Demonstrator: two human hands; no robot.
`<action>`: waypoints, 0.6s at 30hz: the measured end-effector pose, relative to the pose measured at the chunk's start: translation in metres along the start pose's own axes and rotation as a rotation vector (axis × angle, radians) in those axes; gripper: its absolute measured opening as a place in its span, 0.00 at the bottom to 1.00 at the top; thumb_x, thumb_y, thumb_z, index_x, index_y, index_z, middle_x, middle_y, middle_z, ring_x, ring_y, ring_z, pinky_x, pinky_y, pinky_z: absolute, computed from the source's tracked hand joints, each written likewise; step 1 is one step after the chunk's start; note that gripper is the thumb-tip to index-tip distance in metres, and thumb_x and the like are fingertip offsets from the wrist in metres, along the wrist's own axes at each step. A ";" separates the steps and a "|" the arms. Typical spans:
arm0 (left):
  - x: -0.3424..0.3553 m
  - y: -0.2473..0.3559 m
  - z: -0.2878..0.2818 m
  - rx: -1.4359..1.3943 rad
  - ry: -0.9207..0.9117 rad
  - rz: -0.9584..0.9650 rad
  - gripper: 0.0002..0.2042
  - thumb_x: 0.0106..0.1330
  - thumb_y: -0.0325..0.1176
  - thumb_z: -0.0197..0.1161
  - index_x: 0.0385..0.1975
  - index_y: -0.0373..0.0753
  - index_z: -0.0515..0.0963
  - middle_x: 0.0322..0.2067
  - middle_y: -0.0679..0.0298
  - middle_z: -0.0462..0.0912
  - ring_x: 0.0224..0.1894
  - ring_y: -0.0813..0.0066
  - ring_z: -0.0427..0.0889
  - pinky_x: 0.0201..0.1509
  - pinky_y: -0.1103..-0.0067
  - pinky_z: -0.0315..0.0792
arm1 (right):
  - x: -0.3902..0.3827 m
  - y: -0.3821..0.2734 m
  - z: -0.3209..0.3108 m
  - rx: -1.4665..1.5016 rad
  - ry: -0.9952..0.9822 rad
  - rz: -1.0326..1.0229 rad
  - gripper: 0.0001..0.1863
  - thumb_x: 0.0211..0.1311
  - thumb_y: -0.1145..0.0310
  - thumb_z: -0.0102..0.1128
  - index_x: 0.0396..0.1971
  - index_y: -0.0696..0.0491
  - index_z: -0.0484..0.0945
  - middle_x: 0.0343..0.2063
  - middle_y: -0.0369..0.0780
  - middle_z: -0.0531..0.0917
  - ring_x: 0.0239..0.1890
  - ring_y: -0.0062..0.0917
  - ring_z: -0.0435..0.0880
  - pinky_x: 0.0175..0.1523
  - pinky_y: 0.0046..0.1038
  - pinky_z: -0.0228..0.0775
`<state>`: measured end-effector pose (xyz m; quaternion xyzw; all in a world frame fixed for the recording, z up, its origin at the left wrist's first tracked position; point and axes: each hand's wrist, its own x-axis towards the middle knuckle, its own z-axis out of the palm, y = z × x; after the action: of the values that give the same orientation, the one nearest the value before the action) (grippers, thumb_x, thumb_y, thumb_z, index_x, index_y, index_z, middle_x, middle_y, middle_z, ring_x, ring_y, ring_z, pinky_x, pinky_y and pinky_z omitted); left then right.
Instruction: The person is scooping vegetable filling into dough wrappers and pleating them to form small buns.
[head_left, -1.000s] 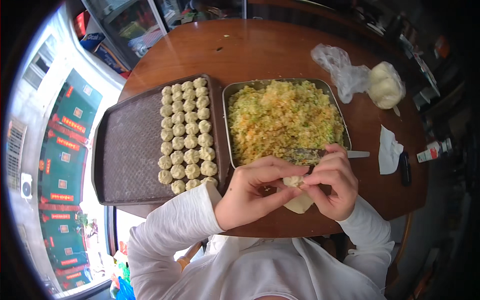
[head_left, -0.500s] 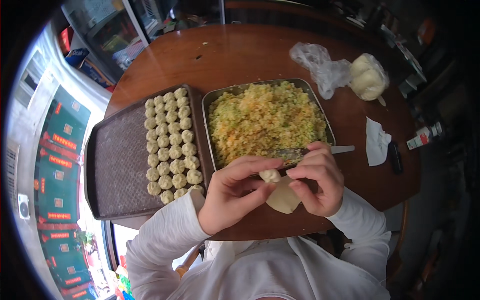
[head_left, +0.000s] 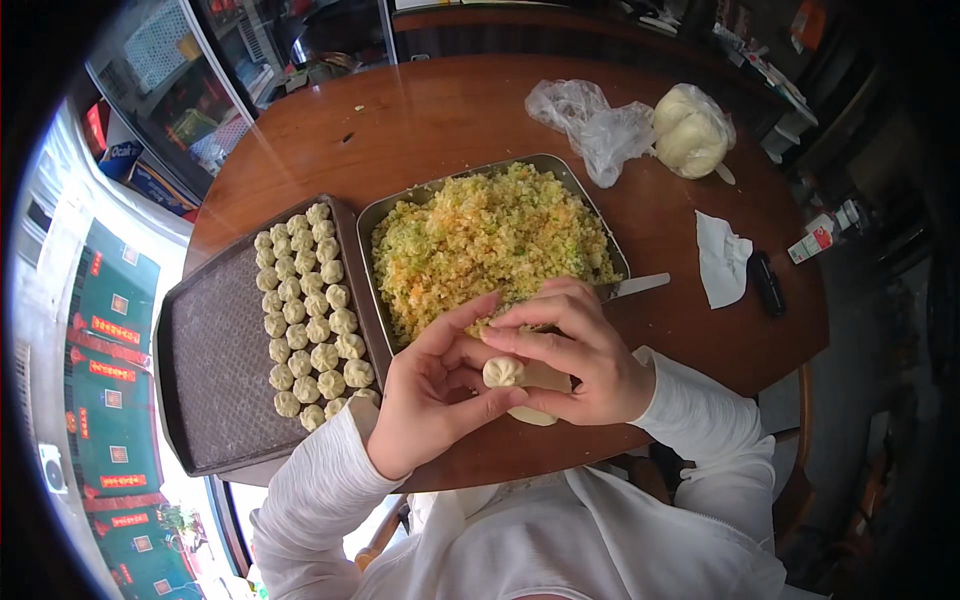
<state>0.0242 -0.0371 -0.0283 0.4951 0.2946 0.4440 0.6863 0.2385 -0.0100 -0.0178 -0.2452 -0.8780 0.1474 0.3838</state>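
My left hand (head_left: 425,390) pinches a small pleated bun (head_left: 503,373) between its thumb and bent fingers, with the gathered top facing up. Close against it on the right is my right hand (head_left: 590,355), its fingers apart from its thumb, arched over the far side of the bun. The fingertips of both hands meet or nearly meet there. Pale round dough wrappers (head_left: 535,414) lie below my hands, partly covered by them. Just beyond my hands, a square metal tray (head_left: 622,255) holds a heap of chopped yellow-green filling (head_left: 490,240). A flat-handled utensil (head_left: 640,285) rests across its near right corner.
On the left, a dark baking tray (head_left: 215,350) carries rows of finished buns (head_left: 315,302) along its right side. Toward the far right are a crumpled plastic bag (head_left: 600,130) and bagged dough (head_left: 692,135). A white tissue (head_left: 722,260) and black object (head_left: 768,284) lie at right.
My right hand has closed in on the left and now arches over the bun. The bun has tipped so its pleats face up. The view has shifted, moving the table items leftward.
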 end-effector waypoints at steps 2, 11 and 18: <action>-0.001 -0.001 0.001 -0.023 -0.014 -0.034 0.40 0.59 0.16 0.70 0.71 0.32 0.56 0.46 0.61 0.82 0.48 0.81 0.81 0.46 0.85 0.78 | -0.002 0.002 0.000 -0.004 -0.036 -0.035 0.33 0.45 0.65 0.74 0.57 0.45 0.80 0.49 0.34 0.76 0.51 0.32 0.74 0.61 0.41 0.59; -0.002 -0.001 0.003 -0.029 -0.044 -0.057 0.40 0.59 0.17 0.71 0.70 0.35 0.56 0.46 0.61 0.82 0.47 0.81 0.82 0.47 0.84 0.79 | -0.008 0.004 0.003 0.003 0.018 -0.082 0.21 0.47 0.64 0.75 0.43 0.44 0.80 0.45 0.31 0.77 0.49 0.28 0.76 0.64 0.43 0.58; -0.003 -0.003 0.008 -0.002 -0.067 -0.017 0.38 0.60 0.16 0.69 0.69 0.34 0.57 0.52 0.57 0.80 0.54 0.73 0.81 0.53 0.78 0.80 | -0.007 -0.001 0.006 0.005 0.018 -0.094 0.21 0.50 0.65 0.74 0.47 0.42 0.82 0.47 0.31 0.78 0.48 0.29 0.77 0.63 0.46 0.60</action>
<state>0.0303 -0.0433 -0.0283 0.5066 0.2754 0.4217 0.6998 0.2384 -0.0149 -0.0258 -0.2038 -0.8846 0.1292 0.3990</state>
